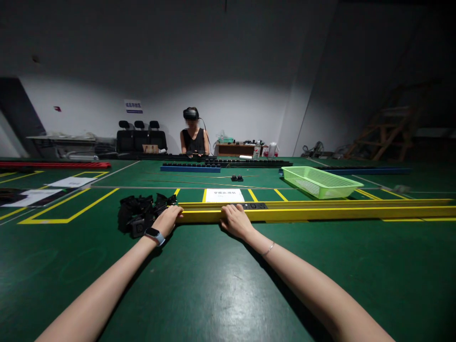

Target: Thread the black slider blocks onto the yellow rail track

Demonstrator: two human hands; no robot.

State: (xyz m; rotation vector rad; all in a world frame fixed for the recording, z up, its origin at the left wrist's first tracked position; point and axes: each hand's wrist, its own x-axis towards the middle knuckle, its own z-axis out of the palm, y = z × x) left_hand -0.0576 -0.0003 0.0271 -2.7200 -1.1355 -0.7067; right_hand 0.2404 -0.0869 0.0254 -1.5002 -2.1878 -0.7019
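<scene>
A long yellow channel rail [320,213] lies across the green table. At its left end my left hand [168,219] is closed over the near edge, a watch on the wrist. Farther right along the rail, my right hand [235,219] also curls its fingers over that edge. Just right of my right hand, a black socket module [254,206] sits inside the channel. Beside my left hand is a heap of black plastic parts [137,211]; some of it is hidden behind the hand.
A green plastic basket [317,183] stands beyond the rail, near a labelled paper [224,195]. Two small black parts [237,178] and a blue rail [190,168] lie farther back. A person [194,137] with a headset is at the far edge. Red rails [53,165] lie left.
</scene>
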